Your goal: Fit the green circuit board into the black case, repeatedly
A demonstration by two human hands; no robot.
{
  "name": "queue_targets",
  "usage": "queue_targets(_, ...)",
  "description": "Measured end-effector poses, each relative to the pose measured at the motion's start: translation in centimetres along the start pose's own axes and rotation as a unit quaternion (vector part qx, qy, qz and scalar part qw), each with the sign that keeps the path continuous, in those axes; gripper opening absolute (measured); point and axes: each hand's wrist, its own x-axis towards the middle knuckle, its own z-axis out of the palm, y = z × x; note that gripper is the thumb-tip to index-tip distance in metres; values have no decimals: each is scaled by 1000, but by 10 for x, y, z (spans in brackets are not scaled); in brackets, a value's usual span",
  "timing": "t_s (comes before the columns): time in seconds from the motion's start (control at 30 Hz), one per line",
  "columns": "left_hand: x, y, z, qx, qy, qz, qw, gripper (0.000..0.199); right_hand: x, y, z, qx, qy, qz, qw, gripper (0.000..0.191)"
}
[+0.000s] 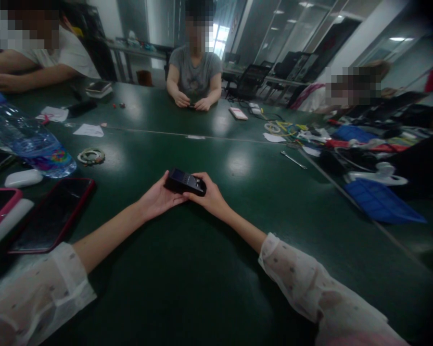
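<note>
Black handheld device [184,181] (one, lettering too blurry to read) is getting gripped by both hands, left [158,193] and right [212,196], over the green table [209,269].

i sit at a dark green table [159,269] whose glossy top catches pale patches of light. beyond it i see black mesh office chairs [252,79], a long desk [144,46] along the back, glass partitions [274,29] and a bright window [222,36]. a white sloping pillar [368,36] stands to my right.
</note>
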Motion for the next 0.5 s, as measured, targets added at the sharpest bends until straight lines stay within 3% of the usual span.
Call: queue_targets(0.5, -1, 0, 2, 8, 7, -5, 1000, 60, 0, 2, 1, -6, 2, 4, 1000, 48)
